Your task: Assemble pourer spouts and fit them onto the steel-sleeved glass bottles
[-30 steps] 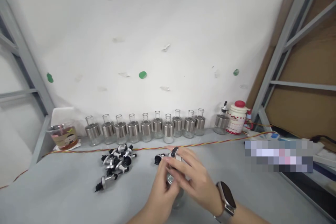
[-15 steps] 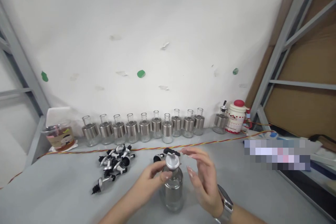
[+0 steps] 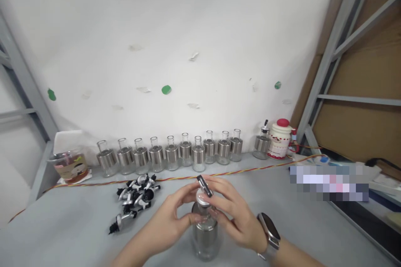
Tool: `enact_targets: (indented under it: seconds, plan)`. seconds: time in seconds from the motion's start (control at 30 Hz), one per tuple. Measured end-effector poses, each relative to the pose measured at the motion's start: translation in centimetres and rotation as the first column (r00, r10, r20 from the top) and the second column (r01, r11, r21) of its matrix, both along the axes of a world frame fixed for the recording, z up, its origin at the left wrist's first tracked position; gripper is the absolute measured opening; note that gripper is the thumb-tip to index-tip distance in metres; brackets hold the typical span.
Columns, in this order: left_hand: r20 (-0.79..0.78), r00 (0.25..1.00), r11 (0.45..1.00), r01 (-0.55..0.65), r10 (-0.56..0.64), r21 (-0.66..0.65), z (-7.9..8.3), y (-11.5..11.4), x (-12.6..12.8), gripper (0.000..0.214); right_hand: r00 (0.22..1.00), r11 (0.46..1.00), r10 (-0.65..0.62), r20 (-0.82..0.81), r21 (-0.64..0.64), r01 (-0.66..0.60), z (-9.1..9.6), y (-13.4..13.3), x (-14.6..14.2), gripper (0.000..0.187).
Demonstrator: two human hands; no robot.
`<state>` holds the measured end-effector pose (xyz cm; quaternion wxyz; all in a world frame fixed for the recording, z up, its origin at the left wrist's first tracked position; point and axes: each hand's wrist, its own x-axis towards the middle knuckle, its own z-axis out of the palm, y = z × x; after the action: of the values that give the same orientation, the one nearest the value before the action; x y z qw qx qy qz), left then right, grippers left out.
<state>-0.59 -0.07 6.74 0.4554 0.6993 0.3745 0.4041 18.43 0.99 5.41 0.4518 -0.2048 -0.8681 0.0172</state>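
Observation:
A glass bottle [image 3: 205, 242] with a metal band around its body stands upright in front of me. A silver pourer spout [image 3: 202, 198] with a black flip lid [image 3: 204, 186] sits on its neck. My left hand [image 3: 167, 217] is closed around the neck from the left, its thumb in front and fingers behind. My right hand [image 3: 236, 212], with a watch [image 3: 268, 227] on its wrist, closes on the spout from the right, fingers on the silver cap and its flip lid. To the left lies a pile of loose black-and-silver pourer spouts [image 3: 138, 196].
Several open-necked glass bottles [image 3: 156, 158] line the wall. A bottle with a spout [image 3: 261, 146] and a decorated jar [image 3: 279, 142] stand right. A twisted red-yellow cord [image 3: 238, 172] crosses the table; a plastic tub [image 3: 71, 169] is at left.
My right hand has moved left onto the spout, and its fingers have closed in. The black lid has turned to another angle. My left hand has shifted slightly around the neck.

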Motion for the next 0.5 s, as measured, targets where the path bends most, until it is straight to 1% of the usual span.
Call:
enact_targets:
  seconds: [0.07,0.13,0.2,0.27,0.33,0.4,0.5]
  plan:
    - [-0.068,0.997,0.992,-0.037,0.046,0.123,0.2,-0.3,0.0,0.047,1.000,0.998,-0.010,0.021,-0.059,0.011,0.5,0.1,-0.1,0.037]
    - [-0.133,0.987,0.968,-0.056,0.091,0.245,0.1,-0.7,0.3,0.044,0.999,0.995,-0.009,0.048,-0.097,0.014,0.9,0.2,-0.2,0.036]
    - [-0.163,0.980,0.956,-0.067,0.117,0.285,-0.2,-0.8,0.7,0.040,0.998,0.995,0.002,0.069,-0.102,0.005,1.0,0.3,-0.3,0.036]
    - [-0.143,0.980,0.965,-0.100,0.138,0.242,-0.6,-0.7,1.1,0.036,0.999,0.996,0.003,0.042,-0.091,0.001,0.9,0.5,-0.4,0.034]
    - [-0.083,0.987,0.979,-0.124,0.139,0.162,-0.8,-0.4,1.3,0.033,1.000,0.997,0.000,-0.021,-0.082,-0.001,0.6,0.5,-0.7,0.033]
    - [-0.012,0.994,0.990,-0.104,0.106,0.092,-0.8,-0.2,1.4,0.029,0.997,0.997,-0.003,-0.080,-0.076,-0.003,0.3,0.4,-1.0,0.033]
    - [0.063,0.996,0.996,-0.065,0.062,0.057,-0.6,0.0,1.5,0.027,0.992,0.998,-0.020,-0.122,-0.068,0.012,0.0,0.2,-1.5,0.033]
